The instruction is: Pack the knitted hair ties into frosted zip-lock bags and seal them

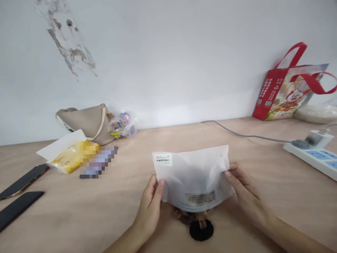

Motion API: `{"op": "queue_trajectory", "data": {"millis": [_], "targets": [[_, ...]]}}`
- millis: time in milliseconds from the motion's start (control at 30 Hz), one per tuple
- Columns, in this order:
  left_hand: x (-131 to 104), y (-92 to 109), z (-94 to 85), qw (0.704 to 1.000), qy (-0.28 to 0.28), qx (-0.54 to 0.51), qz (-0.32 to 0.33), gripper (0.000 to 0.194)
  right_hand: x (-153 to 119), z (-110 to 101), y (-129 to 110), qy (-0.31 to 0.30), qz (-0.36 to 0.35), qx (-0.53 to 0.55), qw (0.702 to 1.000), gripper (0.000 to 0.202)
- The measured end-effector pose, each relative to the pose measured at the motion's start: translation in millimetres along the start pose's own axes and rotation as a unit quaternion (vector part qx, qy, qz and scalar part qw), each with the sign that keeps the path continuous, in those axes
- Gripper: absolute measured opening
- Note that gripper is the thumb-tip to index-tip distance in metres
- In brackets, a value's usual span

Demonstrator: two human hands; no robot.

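Between my two hands is a frosted plastic zip bag [195, 172] with a white barcode label [163, 160] at its upper left corner and printed text near its lower edge. My left hand [151, 203] pinches its left side, thumb in front. My right hand [244, 189] grips the right edge between thumb and fingers. What the bag contains, if anything, cannot be made out. Just below it on the table lies a fuzzy black ring-shaped item, perhaps a hair tie [201, 232], with a small brown tag. Brownish items [184, 215] beside it are partly hidden by the bag.
On the left lie two dark phone-like slabs [21, 182], a yellow tissue pack [71, 158] and a blurred-out purple item [98, 163]. Behind them are a beige bag [84, 121] and a clear plastic bag with a bottle [122, 123]. A power strip [316, 154], grey cable [237, 134] and red tote [284, 91] are right.
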State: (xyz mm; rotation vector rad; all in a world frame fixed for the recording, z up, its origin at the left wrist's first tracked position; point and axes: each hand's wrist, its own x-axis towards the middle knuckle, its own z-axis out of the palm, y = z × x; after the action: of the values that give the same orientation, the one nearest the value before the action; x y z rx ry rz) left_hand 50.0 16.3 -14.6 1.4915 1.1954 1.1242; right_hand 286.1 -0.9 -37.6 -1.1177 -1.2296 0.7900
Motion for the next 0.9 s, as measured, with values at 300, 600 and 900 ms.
{"op": "queue_trajectory", "data": {"millis": [300, 600, 900], "targets": [[24.3, -21.6, 7.3, 0.968, 0.141, -0.206, 0.003, 0.032, 9.1, 13.2, 1.9, -0.078, 0.073, 0.035, 0.994, 0.037], [55.7, -17.8, 16.3, 0.925, 0.204, -0.316, -0.057, 0.021, 37.2, 29.5, 24.7, -0.064, 0.064, 0.087, 0.992, 0.053], [84.2, -12.5, 19.4, 0.897, 0.223, -0.349, -0.152, 0.023, 43.2, 39.6, 13.7, -0.149, 0.051, 0.069, 0.985, 0.044]]}}
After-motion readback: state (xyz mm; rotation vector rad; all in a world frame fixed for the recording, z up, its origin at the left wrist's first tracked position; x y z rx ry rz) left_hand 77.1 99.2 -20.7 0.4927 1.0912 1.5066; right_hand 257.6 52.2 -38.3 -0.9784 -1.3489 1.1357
